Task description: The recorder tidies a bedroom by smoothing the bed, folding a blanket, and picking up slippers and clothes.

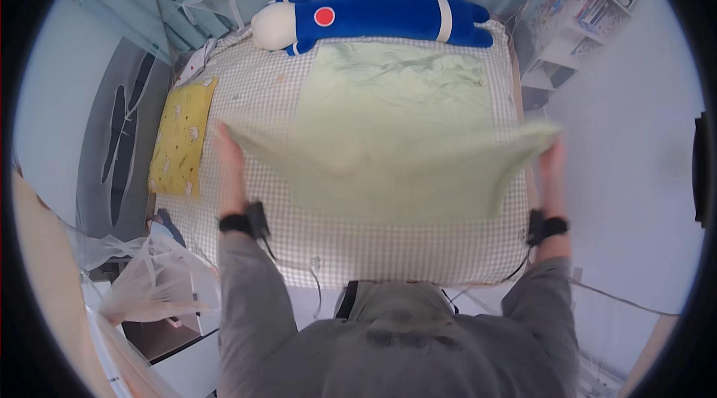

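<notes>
A light green sheet [396, 110] hangs stretched between my two arms, its near edge lifted and blurred by motion. My left hand [230, 148] is closed on its near left corner, over the left part of the bed. Across from it, my right hand [551, 155] grips the near right corner beyond the bed's right edge. The sheet sags in the middle, and its far part lies wrinkled on the checked bed cover [261, 110]. Both hands are smeared, so single fingers do not show.
A long blue plush toy [373, 19] lies along the bed's far edge. To the left are a yellow patterned pillow [183, 137] and a grey padded panel [119, 137]. White shelves [579, 32] stand at far right, and sheer netting [160, 278] hangs at near left.
</notes>
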### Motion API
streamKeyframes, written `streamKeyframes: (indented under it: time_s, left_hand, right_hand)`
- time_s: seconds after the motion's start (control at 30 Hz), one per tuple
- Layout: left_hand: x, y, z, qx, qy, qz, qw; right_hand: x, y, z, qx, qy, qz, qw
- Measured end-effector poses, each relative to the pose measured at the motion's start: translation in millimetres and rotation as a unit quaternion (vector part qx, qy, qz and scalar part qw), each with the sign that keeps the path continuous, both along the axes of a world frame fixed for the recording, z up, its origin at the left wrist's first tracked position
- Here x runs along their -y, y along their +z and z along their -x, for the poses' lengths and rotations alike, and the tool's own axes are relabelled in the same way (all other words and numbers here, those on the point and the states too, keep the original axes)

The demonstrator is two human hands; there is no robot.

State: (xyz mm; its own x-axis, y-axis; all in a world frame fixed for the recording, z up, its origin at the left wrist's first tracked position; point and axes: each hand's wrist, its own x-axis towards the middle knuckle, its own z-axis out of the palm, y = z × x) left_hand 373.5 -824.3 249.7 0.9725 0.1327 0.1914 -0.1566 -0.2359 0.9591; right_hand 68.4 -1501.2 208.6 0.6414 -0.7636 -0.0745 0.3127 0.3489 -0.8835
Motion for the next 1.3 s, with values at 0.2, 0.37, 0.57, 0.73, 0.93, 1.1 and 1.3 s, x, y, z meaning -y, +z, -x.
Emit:
streamKeyframes:
  time_s: [0.2, 0.37, 0.57, 0.73, 0.93, 1.1, 1.3]
  left_hand:
    - [15.2, 266.6, 6.6, 0.313, 0.049, 0.342, 0.885]
    - [-40.9, 283.9, 45.2, 0.372, -0.021, 0.351, 0.859]
    - [-74.6, 223.5, 139.1, 0.238, 0.172, 0.322, 0.9]
    - [-37.3, 153.1, 223.1, 0.154, 0.27, 0.051, 0.949]
    - [-27.1, 87.0, 267.8, 0.067, 0.345, 0.216, 0.911]
    - [-44.5, 30.1, 247.3, -0.016, 0.404, 0.202, 0.892]
    - [-27.1, -15.3, 129.6, -0.075, 0.241, 0.126, 0.959]
  right_hand:
    - [26.7, 292.6, 45.6, 0.297, 0.016, 0.14, 0.945]
    - [-23.8, 343.2, 97.4, 0.435, 0.141, 0.104, 0.883]
    - [-15.7, 271.7, 242.3, 0.161, -0.153, 0.086, 0.971]
    - [-109.8, 201.5, 248.5, 0.071, -0.296, 0.001, 0.953]
    - [-132.7, 105.0, 275.9, -0.031, -0.292, -0.086, 0.952]
    - [-92.3, 54.0, 255.8, -0.163, -0.271, -0.062, 0.947]
    - [-13.9, 49.9, 113.0, -0.284, -0.154, 0.088, 0.942]
